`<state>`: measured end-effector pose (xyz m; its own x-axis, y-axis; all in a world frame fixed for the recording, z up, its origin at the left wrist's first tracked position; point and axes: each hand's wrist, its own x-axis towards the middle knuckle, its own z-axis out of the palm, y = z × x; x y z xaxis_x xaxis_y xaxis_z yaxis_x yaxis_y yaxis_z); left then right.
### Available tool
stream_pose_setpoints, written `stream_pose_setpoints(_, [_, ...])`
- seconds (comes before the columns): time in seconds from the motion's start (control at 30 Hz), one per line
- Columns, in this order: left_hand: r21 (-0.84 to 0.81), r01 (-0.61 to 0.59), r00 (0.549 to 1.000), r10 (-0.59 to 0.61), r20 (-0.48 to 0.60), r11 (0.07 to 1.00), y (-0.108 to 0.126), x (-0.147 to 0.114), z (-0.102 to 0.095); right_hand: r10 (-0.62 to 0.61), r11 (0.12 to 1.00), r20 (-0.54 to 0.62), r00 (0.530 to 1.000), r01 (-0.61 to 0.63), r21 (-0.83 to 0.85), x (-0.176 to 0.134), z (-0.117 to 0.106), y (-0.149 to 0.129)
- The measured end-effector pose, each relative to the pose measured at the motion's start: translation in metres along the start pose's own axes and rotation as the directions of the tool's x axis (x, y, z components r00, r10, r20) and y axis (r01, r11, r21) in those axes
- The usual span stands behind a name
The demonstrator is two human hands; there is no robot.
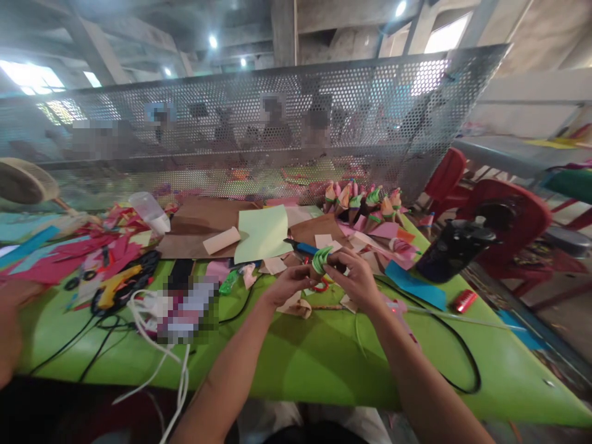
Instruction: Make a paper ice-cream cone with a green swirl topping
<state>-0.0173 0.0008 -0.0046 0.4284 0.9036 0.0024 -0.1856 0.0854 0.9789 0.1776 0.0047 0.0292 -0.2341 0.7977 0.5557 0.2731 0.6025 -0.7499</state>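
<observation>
A light green paper swirl [320, 261], its strips coiled in layers, is held up between my two hands above the green table. My left hand [292, 283] pinches it from the left, and my right hand [352, 275] has its fingers closed around the right side. My fingers partly hide its lower part, so I cannot see all of it. Just behind my hands lies a blue-handled tool [305, 247] with a dark tip. Scraps of brown paper [296, 306] lie on the table beneath my hands. A pale green paper sheet [262, 233] is spread behind my left hand.
Several paper cones with coloured swirl tops [355, 203] stand at the back, before a perforated metal screen [361, 92]. A black bottle [451, 250] and a red battery-like cylinder [464, 301] are at right. A yellow glue gun [119, 287], cables and another person's arm [8, 336] are at left.
</observation>
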Motion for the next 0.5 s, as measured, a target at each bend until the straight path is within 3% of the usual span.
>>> stream_pose_setpoints(0.2, [-0.004,-0.027,0.999,0.027,-0.028,1.0,-0.003,0.002,-0.001,0.008,1.0,-0.012,1.0,-0.007,0.025,0.0,-0.002,-0.001])
stream_pose_setpoints(0.4, [-0.017,-0.038,0.998,0.037,-0.049,0.999,-0.007,0.005,-0.002,0.132,0.98,-0.149,0.98,-0.106,0.169,0.0,-0.005,0.007])
stream_pose_setpoints(0.5, [0.013,-0.04,0.997,0.041,-0.059,0.999,-0.009,0.004,-0.005,0.156,0.956,-0.075,0.985,-0.131,0.262,0.0,-0.007,0.012])
